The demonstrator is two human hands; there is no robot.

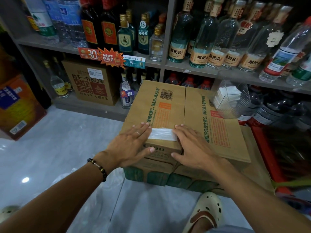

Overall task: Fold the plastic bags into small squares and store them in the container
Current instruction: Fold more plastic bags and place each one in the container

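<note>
A clear plastic bag, folded into a narrow flat strip, lies on top of a brown cardboard box. My left hand lies flat with straight fingers pressing the strip's left end. My right hand lies flat on its right end, also with straight fingers. A clear plastic container stands at the box's far right corner, with several white folded squares inside it.
Shelves of glass bottles run behind the box. Another printed carton sits on the low shelf at left. An orange box stands on the pale tiled floor at far left. My foot in a cream clog is below the box.
</note>
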